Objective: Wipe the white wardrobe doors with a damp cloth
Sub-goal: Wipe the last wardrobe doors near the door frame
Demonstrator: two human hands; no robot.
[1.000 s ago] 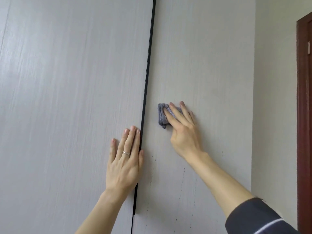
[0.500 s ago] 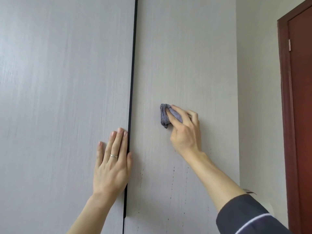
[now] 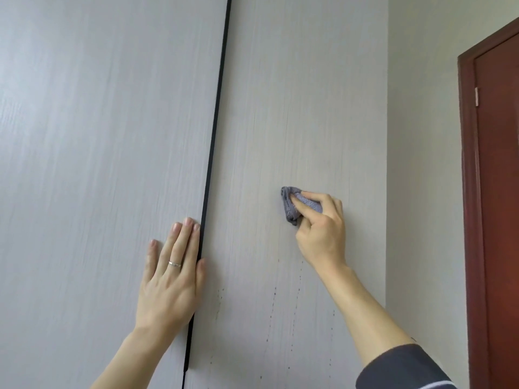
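Two white wardrobe doors fill the view, the left door [image 3: 98, 164] and the right door [image 3: 295, 94], split by a thin black gap [image 3: 216, 122]. My right hand [image 3: 320, 231] grips a bunched grey-purple cloth [image 3: 289, 206] and holds it against the right door at mid height. My left hand [image 3: 171, 270] lies flat on the left door with straight fingers, its thumb at the black gap. A ring sits on one finger. Dark drip marks [image 3: 273, 304] run down the right door below the cloth.
A pale wall [image 3: 421, 164] stands right of the wardrobe. A dark red wooden door and its frame [image 3: 491, 192] take up the far right edge. My right forearm ends in a dark sleeve [image 3: 401, 369] at the bottom.
My right hand has slid the cloth to the right, away from the gap, and its fingers have curled tighter round it. My left hand stays flat on the left door.
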